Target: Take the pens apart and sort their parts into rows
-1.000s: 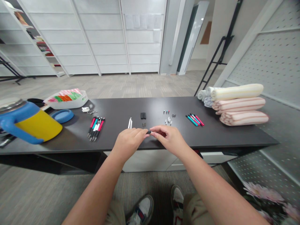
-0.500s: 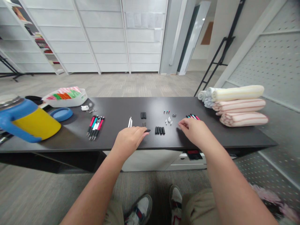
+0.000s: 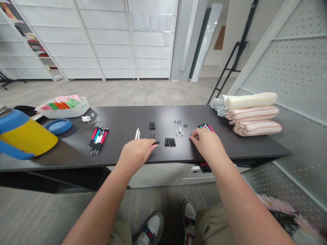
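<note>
My left hand point(image 3: 136, 153) rests on the front of the dark table point(image 3: 122, 120) with its fingers closed on a small black pen piece point(image 3: 155, 143) that pokes out of the fingertips. Just right of it lies a row of black grip sleeves point(image 3: 170, 142). My right hand point(image 3: 208, 143) lies further right, fingers curled with the tips pinched together at the near end of a bunch of coloured pen barrels point(image 3: 205, 126). I cannot see what those fingertips hold, if anything. Between my hands lie small white tips point(image 3: 179, 131) and thin white refills point(image 3: 137, 133).
A bunch of assembled pens point(image 3: 97, 139) lies at the left. Further left are a yellow and blue jug point(image 3: 25, 137), a blue lid point(image 3: 58, 126) and a white tray point(image 3: 63, 109) of coloured items. Rolled towels point(image 3: 251, 114) are stacked at the table's right end. More black sleeves point(image 3: 152, 125) lie mid-table.
A second ago both hands met at a small black piece in the middle. My right hand has moved right to the coloured barrels, uncovering the row of black sleeves. My left hand stayed.
</note>
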A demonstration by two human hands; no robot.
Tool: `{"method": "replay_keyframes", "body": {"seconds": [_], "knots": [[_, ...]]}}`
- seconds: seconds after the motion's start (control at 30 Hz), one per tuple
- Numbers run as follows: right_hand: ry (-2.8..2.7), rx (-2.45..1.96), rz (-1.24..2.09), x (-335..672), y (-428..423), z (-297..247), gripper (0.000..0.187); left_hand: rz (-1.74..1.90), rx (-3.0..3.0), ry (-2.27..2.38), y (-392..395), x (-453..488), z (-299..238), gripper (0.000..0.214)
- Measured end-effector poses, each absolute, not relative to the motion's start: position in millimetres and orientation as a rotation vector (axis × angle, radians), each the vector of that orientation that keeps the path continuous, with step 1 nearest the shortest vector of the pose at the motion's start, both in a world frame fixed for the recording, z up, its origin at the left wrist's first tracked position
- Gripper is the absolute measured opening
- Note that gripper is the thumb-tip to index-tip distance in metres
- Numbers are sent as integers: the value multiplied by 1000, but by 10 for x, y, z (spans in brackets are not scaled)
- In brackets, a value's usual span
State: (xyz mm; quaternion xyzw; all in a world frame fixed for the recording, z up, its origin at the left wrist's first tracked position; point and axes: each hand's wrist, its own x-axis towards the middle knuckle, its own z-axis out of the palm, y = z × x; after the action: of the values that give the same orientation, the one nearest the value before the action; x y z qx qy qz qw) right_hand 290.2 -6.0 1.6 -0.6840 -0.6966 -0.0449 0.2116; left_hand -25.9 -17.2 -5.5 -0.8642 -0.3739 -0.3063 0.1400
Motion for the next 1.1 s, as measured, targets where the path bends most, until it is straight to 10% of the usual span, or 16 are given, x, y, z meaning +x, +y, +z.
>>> {"method": "replay_keyframes", "body": {"seconds": [1.1], "knots": [[-2117, -1682, -265, 2931, 275, -234, 32, -829, -2509, -1123, -169, -258, -58, 22]]}}
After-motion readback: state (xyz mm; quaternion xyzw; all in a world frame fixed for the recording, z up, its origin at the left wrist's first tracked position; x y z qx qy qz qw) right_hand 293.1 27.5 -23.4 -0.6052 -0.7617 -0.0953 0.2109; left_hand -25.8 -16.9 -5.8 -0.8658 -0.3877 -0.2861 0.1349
